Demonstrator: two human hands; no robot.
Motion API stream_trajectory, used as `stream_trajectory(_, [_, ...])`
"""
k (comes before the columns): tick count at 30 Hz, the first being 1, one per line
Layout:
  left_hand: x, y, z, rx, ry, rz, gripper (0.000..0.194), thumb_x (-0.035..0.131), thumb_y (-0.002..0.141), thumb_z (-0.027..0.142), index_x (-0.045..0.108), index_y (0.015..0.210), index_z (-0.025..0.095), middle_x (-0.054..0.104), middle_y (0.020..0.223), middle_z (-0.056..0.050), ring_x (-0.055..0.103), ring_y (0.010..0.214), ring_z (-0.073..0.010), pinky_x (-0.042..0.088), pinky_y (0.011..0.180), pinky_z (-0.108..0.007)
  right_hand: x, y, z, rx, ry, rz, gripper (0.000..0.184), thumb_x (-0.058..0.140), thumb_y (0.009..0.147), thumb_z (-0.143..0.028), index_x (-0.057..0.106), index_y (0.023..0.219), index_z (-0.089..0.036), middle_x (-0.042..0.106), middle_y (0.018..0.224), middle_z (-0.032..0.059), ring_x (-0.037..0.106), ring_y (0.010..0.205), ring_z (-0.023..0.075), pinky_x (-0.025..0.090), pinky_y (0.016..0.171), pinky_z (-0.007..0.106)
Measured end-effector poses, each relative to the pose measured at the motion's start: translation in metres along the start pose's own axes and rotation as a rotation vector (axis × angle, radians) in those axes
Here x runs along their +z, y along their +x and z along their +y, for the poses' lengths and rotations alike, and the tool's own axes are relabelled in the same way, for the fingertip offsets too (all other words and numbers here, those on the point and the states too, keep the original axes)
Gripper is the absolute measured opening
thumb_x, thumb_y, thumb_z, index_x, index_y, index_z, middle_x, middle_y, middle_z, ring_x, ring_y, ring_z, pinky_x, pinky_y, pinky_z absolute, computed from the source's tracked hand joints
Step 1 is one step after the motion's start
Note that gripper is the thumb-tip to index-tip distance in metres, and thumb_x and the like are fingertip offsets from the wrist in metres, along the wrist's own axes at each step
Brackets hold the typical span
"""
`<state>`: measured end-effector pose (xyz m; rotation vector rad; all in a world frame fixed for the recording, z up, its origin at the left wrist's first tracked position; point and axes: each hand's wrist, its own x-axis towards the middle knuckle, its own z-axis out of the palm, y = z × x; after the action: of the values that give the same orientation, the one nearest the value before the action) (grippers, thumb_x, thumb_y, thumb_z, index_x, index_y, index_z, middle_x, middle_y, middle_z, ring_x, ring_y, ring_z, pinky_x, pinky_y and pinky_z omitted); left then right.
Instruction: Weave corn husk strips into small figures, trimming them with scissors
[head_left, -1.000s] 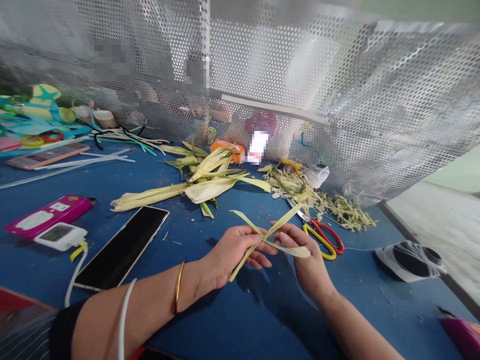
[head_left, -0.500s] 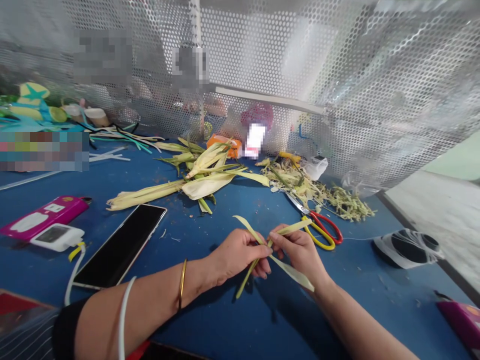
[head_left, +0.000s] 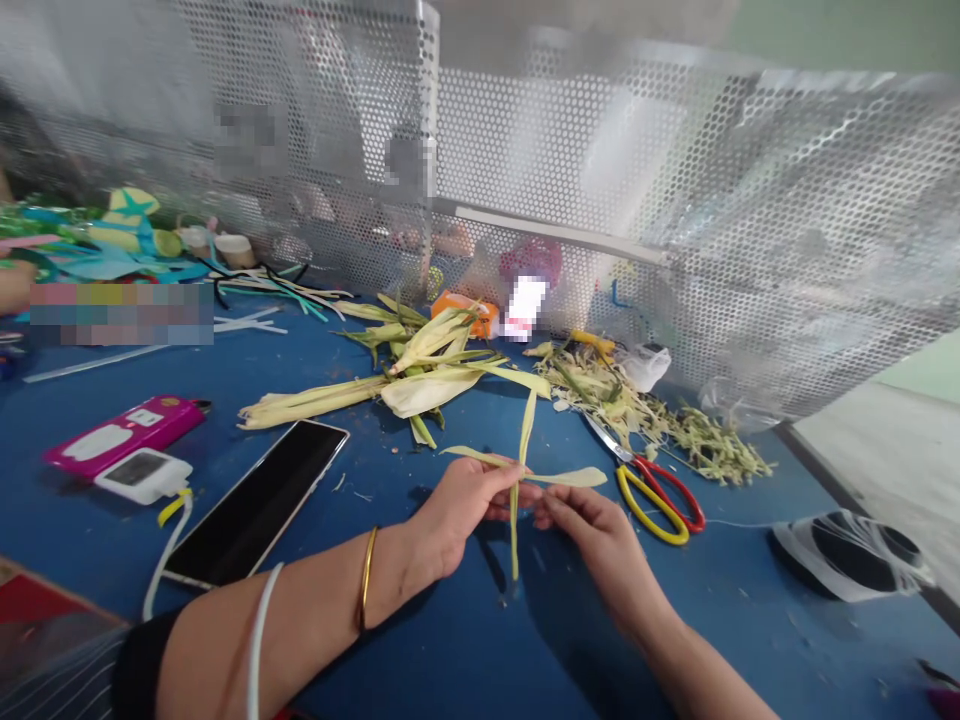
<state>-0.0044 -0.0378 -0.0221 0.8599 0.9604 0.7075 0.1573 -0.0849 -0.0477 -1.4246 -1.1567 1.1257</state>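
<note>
Two pale corn husk strips (head_left: 564,478) cross each other, one running side to side, the other pointing away and toward me. My left hand (head_left: 461,510) pinches them at the crossing between thumb and fingers. Close by, my right hand (head_left: 600,530) has its thumb and fingertips pressed together beside the left fingertips, under the strip's right arm. Whether anything thin is between them is hidden. Scissors (head_left: 652,498) with one red and one yellow handle lie beyond my right hand. A pile of corn husks (head_left: 427,385) lies ahead.
Husk scraps (head_left: 600,385) are heaped at the back right. A thread spool (head_left: 851,555) sits at right. On the left lie a black-screened phone (head_left: 259,500), a magenta power bank (head_left: 127,435) and a white cabled device (head_left: 144,474). A perforated screen (head_left: 540,150) stands behind.
The crossed strips have turned in my left hand, from diagonal to nearly upright and level. My right hand has let go of the strip's upper end and moved lower. The camera view has shifted.
</note>
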Motion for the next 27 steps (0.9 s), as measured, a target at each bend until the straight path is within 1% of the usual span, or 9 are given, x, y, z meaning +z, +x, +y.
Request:
stream_trajectory(3, [0.003, -0.001, -0.005, 0.023, -0.099, 0.016, 0.020, 0.074, 0.074, 0.026, 0.067, 0.088, 0.013, 0.075, 0.083, -0.009, 0.070, 0.080, -0.0181, 0.050, 0.073, -0.027, 0.007, -0.007, 0.001, -0.091, -0.187, -0.095, 0.034, 0.067, 0.078, -0.050, 0.070, 0.070, -0.016, 0.064, 0.069, 0.0034, 0.055, 0.069, 0.0177, 0.041, 0.065, 0.028])
stream_trajectory(6, [0.006, -0.002, -0.008, 0.007, -0.168, -0.007, 0.022, 0.078, 0.068, 0.023, 0.065, 0.082, 0.013, 0.074, 0.081, -0.009, 0.069, 0.079, -0.0178, 0.050, 0.074, -0.026, 0.013, -0.011, 0.006, -0.148, -0.274, -0.066, 0.030, 0.066, 0.079, -0.045, 0.067, 0.069, -0.017, 0.062, 0.071, 0.0023, 0.052, 0.067, 0.0166, 0.040, 0.063, 0.027])
stream_trajectory(10, [0.007, 0.000, -0.009, 0.009, -0.182, -0.017, 0.024, 0.081, 0.063, 0.022, 0.066, 0.080, 0.013, 0.074, 0.079, -0.009, 0.067, 0.074, -0.0169, 0.051, 0.069, -0.026, 0.015, -0.012, 0.009, -0.193, -0.301, -0.036, 0.034, 0.059, 0.085, -0.043, 0.061, 0.063, -0.018, 0.056, 0.064, 0.0006, 0.049, 0.061, 0.0150, 0.037, 0.058, 0.026])
stream_trajectory(15, [0.008, 0.003, -0.012, 0.054, -0.202, 0.039, 0.020, 0.080, 0.060, 0.015, 0.065, 0.073, 0.013, 0.070, 0.070, -0.005, 0.066, 0.067, -0.0149, 0.051, 0.067, -0.025, 0.008, -0.011, 0.002, -0.302, -0.364, -0.160, 0.035, 0.055, 0.089, -0.037, 0.060, 0.060, -0.019, 0.053, 0.064, -0.0005, 0.049, 0.064, 0.0141, 0.037, 0.061, 0.025])
stream_trajectory(17, [0.009, 0.003, -0.012, 0.050, -0.210, 0.057, 0.019, 0.079, 0.062, 0.015, 0.063, 0.074, 0.013, 0.070, 0.069, -0.005, 0.066, 0.069, -0.0153, 0.052, 0.069, -0.026, 0.007, -0.011, 0.003, -0.291, -0.363, -0.170, 0.035, 0.055, 0.090, -0.039, 0.060, 0.061, -0.019, 0.054, 0.065, -0.0003, 0.049, 0.064, 0.0140, 0.037, 0.061, 0.025])
stream_trajectory(19, [0.008, 0.001, -0.010, 0.026, -0.204, 0.045, 0.021, 0.079, 0.065, 0.017, 0.064, 0.079, 0.013, 0.072, 0.074, -0.007, 0.068, 0.073, -0.0171, 0.053, 0.074, -0.028, 0.007, -0.009, 0.005, -0.241, -0.326, -0.142, 0.037, 0.055, 0.089, -0.043, 0.060, 0.062, -0.019, 0.055, 0.064, 0.0000, 0.050, 0.062, 0.0142, 0.037, 0.059, 0.025])
stream_trajectory(22, [0.005, -0.001, -0.004, 0.006, -0.183, -0.024, 0.028, 0.077, 0.070, 0.025, 0.065, 0.091, 0.012, 0.075, 0.087, -0.011, 0.070, 0.081, -0.0186, 0.052, 0.079, -0.028, 0.007, -0.007, 0.007, -0.184, -0.252, -0.088, 0.037, 0.057, 0.087, -0.048, 0.060, 0.065, -0.019, 0.059, 0.063, 0.0010, 0.053, 0.063, 0.0155, 0.040, 0.060, 0.025])
stream_trajectory(25, [0.000, -0.001, 0.001, 0.004, -0.173, -0.082, 0.037, 0.069, 0.079, 0.044, 0.067, 0.099, 0.012, 0.076, 0.093, -0.012, 0.071, 0.082, -0.0177, 0.052, 0.075, -0.026, 0.006, -0.006, 0.005, -0.189, -0.240, -0.047, 0.038, 0.059, 0.086, -0.050, 0.061, 0.065, -0.018, 0.060, 0.063, 0.0014, 0.054, 0.063, 0.0161, 0.041, 0.061, 0.025])
stream_trajectory(27, [-0.003, 0.000, 0.004, -0.019, -0.181, -0.084, 0.046, 0.061, 0.083, 0.055, 0.068, 0.100, 0.012, 0.076, 0.092, -0.012, 0.071, 0.080, -0.0178, 0.052, 0.071, -0.025, 0.004, -0.006, 0.003, -0.215, -0.273, -0.034, 0.038, 0.058, 0.087, -0.050, 0.061, 0.064, -0.019, 0.060, 0.062, 0.0013, 0.053, 0.063, 0.0158, 0.041, 0.060, 0.025])
